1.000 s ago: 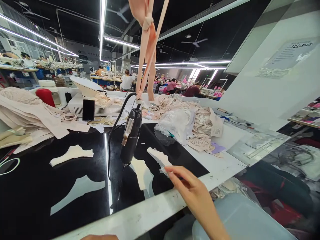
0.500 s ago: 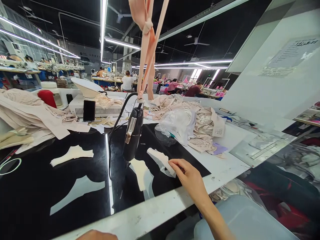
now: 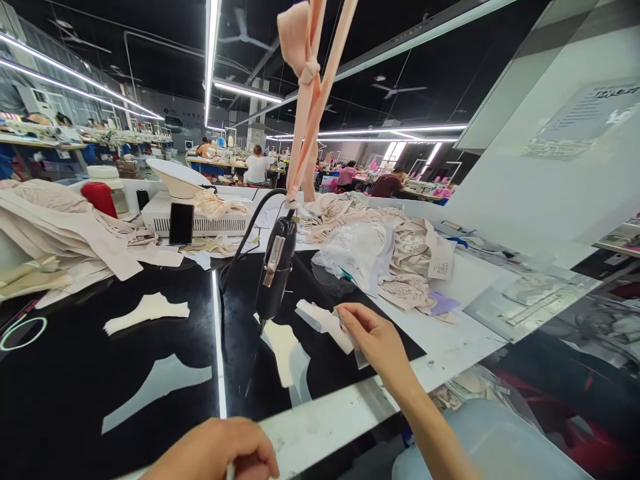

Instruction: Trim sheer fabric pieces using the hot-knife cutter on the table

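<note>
My right hand [image 3: 373,337] is closed in a pinch on a translucent grey sheet piece [image 3: 362,359] at the right-hand stack of cream fabric pieces [image 3: 327,321]. My left hand [image 3: 220,450] has come in at the bottom edge, fingers curled; a small pale bit shows under them, too little to name. Between the hands lies a cream cut piece [image 3: 281,343] partly over a grey translucent piece [image 3: 301,370]. A black corded handheld tool [image 3: 277,270] hangs just above it, tip down, from knotted peach straps [image 3: 305,113].
On the black work surface [image 3: 165,333] lie another cream stack [image 3: 149,312] and a grey translucent piece [image 3: 159,392]. Beige fabric [image 3: 75,220], a phone [image 3: 181,223], a white box [image 3: 215,223] and bagged lace pieces [image 3: 357,250] line the back. A roll of tape [image 3: 24,333] sits left.
My left hand has risen further into view at the bottom. My right hand has shifted slightly, and the grey sheet at its fingers now hangs below the cream stack.
</note>
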Motion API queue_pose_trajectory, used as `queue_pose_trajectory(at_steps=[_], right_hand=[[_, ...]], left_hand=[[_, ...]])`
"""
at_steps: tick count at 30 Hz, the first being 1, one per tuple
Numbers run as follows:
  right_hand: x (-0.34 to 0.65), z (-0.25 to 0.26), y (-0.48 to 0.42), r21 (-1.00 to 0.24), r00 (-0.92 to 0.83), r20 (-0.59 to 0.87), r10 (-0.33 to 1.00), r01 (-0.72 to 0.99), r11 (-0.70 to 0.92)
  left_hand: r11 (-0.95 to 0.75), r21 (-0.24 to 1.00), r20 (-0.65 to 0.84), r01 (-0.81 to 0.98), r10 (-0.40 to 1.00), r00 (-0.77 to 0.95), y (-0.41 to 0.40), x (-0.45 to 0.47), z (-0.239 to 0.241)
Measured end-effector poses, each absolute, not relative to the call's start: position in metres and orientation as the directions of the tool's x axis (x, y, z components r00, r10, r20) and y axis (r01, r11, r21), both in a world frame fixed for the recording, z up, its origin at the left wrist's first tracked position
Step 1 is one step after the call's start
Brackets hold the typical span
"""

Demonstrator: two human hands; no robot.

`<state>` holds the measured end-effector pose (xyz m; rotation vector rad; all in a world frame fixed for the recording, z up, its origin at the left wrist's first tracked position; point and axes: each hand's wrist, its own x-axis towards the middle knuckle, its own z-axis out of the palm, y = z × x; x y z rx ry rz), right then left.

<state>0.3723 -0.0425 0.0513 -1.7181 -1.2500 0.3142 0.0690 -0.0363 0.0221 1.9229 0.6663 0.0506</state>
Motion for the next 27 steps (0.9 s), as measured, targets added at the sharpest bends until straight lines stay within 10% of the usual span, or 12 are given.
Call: queue_pose_trajectory(at_steps=[7, 27], right_hand=[[0.375, 0.043, -0.047, -0.822, 0.472, 0.265, 0.841, 0.567, -0.059], [0.361, 0.059, -0.075, -0.973, 0.554, 0.19, 0.81, 0.217, 0.079]], left_hand=[[-0.887, 0.372, 0.335, 0.274, 0.403, 0.851, -0.011, 0.148, 0.036], [-0.865, 0.392, 0.209, 0.314, 0.416, 0.885, 0.021, 0.215, 0.019]])
